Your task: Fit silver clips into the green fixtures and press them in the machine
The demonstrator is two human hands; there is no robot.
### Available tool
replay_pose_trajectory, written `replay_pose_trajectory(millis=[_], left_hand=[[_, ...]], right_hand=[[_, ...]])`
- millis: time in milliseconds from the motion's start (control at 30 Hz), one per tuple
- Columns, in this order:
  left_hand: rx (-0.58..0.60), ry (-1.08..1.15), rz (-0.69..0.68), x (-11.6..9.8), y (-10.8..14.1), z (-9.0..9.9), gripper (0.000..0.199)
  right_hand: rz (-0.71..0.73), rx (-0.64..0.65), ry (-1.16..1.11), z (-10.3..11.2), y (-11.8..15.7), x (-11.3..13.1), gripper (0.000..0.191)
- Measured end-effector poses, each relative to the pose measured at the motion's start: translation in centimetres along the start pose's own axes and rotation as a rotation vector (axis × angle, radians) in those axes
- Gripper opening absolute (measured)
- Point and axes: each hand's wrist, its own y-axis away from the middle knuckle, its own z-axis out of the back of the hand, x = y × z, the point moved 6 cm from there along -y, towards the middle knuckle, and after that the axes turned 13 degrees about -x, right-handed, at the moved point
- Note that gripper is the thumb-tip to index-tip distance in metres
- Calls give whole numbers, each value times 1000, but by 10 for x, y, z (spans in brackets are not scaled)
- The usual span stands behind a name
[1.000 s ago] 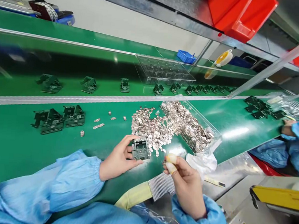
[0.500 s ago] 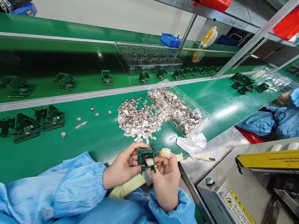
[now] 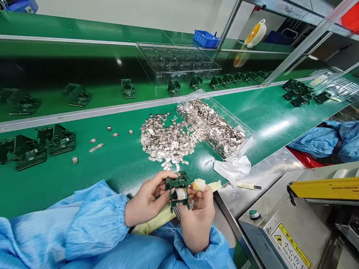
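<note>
Since a second ago the green part (image 3: pixel 177 188) has come off the worktop (image 3: pixel 117 167) toward the body. The left hand (image 3: pixel 148 196) and right hand (image 3: pixel 196 216) both grip it. Beyond lie loose metal clips (image 3: pixel 166 139), then a clear tray (image 3: pixel 217 125).

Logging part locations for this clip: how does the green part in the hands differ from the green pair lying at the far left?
The held part is lifted off the belt, gripped by the left hand and right hand; the left pair lies untouched on the belt. One is single, the others side by side. All are dark green.
</note>
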Motion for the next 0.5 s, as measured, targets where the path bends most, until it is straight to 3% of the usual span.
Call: replay_pose_trajectory(millis=[100, 267, 500], left_hand=[[-65, -37, 23, 1, 0, 3, 25], [-124, -82, 69, 2, 1, 4, 27], [-174, -184, 101, -1, 6, 1, 26]], right_hand=[[-25, 26, 5, 0, 1, -3, 29], [-209, 120, -162, -6, -1, -2, 27], [-349, 103, -274, -6, -2, -5, 30]])
